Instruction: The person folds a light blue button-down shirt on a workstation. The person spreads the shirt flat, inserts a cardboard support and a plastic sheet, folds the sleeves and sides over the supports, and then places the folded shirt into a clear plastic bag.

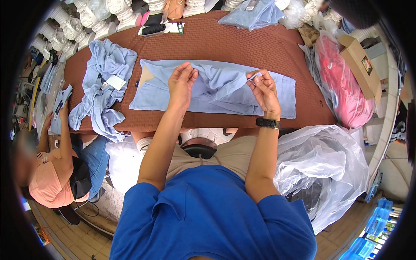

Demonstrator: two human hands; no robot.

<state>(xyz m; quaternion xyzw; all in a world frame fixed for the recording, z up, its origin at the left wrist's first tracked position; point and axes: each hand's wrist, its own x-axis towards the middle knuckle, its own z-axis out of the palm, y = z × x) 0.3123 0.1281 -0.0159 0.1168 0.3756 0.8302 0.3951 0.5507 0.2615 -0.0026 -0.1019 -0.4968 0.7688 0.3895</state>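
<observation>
A light blue garment (255,104) lies spread lengthwise on the brown-covered table (203,39) in front of me. A beige patch and a small dark label show at its left end. My left hand (183,82) is closed in a pinch at the garment's upper middle, palm turned up. Between my hands a loose fold of the cloth is raised off the rest. Its right end, a narrow edge, is pinched by the thumb and fingers of my right hand (265,89), which wears a black watch (267,123) at the wrist.
A crumpled light blue garment (108,65) with a white tag (115,82) lies left. Behind are a black thread spool (153,29) and bagged blue clothing (253,15). Bagged red fabric (338,78) and a cardboard box (359,67) stand right. A person (52,177) sits left, handling blue cloth.
</observation>
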